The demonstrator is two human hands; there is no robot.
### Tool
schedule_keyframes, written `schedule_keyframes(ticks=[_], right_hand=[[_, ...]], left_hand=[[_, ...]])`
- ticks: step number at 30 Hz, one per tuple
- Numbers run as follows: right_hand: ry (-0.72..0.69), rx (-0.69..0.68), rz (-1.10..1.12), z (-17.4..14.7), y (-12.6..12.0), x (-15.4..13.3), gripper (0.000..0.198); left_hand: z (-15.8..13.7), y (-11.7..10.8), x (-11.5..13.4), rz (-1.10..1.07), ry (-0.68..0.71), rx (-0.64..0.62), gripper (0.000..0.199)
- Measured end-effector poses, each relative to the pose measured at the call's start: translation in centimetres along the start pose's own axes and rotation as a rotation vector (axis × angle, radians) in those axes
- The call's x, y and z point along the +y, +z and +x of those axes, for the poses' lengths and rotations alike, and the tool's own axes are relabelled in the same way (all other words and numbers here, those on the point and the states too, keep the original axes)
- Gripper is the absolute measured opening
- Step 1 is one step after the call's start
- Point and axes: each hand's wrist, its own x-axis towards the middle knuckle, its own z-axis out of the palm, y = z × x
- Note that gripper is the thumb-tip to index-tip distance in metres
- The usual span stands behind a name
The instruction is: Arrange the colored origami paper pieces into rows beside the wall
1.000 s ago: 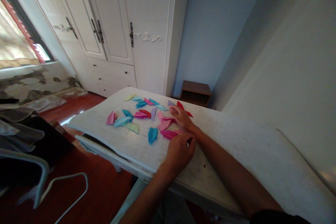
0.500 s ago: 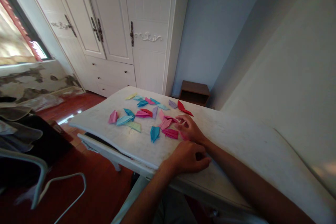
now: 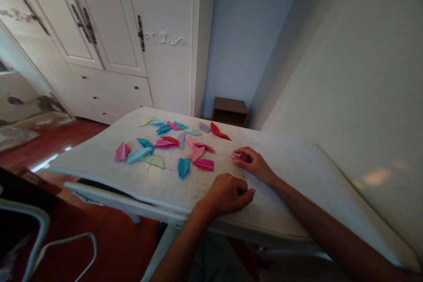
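Note:
My right hand (image 3: pixel 253 163) is above the tabletop, right of the paper pieces. Its thumb and fingers are curled together, and a small bit of pink folded paper (image 3: pixel 233 156) shows at the tips. Nearer the table's front edge, my left hand (image 3: pixel 228 194) is loosely curled, its thumb pointing right; its fingers are mostly hidden. Left of both hands lie a magenta folded paper (image 3: pixel 204 165), a light pink folded paper (image 3: pixel 197 153) and a blue folded paper (image 3: pixel 183 168). Farther back sits a red folded paper (image 3: pixel 219 131).
Several more folded papers, including a pale green one (image 3: pixel 153 161) and a pink one (image 3: pixel 122 152), lie on the white table (image 3: pixel 112 163). Behind stands a white wardrobe (image 3: pixel 168 75). A brown cabinet (image 3: pixel 230 105) is by the wall, and a white metal frame (image 3: pixel 71 239) is at lower left.
My right hand has moved right, away from the paper pieces. The pink piece that lay between my hands has left that spot. The view has turned to the right.

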Motion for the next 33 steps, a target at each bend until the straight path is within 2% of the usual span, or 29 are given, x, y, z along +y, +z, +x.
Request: schedule_keyframes(ticks=[3,6,11,13,17,20,26,28,33], right_hand=[[0.189,0.042,0.394,-1.1,-1.1,-1.1,0.040],[0.319,0.075,0.742,-2.4,-2.4,-2.0,0.029],[0.481,-0.015,1.049,-4.6,-4.3,-2.6,0.030],[0.469,-0.012,1.059,-5.3,-4.8,-2.6,0.023],[0.353,0.088,0.931,-5.9,-6.3,-2.5,0.034],[0.282,0.187,0.837,-5.9,-8.2,-2.4,0.034],[0.239,0.327,0.721,-6.4,-11.4,-2.1,0.032],[0.261,0.331,0.699,-6.7,-11.4,-1.9,0.032],[0.352,0.205,0.634,-7.3,-9.9,-1.3,0.034]], left_hand=[[0.2,-0.1,0.2,0.032,-0.056,-0.012,0.038],[0.5,-0.1,0.2,0.069,-0.074,-0.037,0.040],[0.8,0.1,0.0,0.130,-0.087,-0.052,0.041],[0.8,0.2,0.0,0.141,-0.093,-0.060,0.042],[0.8,0.3,0.0,0.167,-0.103,-0.081,0.043],[0.8,0.3,0.0,0.191,-0.121,-0.097,0.045],[0.9,0.3,0.0,0.201,-0.125,-0.118,0.045],[0.9,0.3,-0.1,0.198,-0.123,-0.108,0.045],[0.8,0.4,-0.1,0.193,-0.120,-0.109,0.045]])
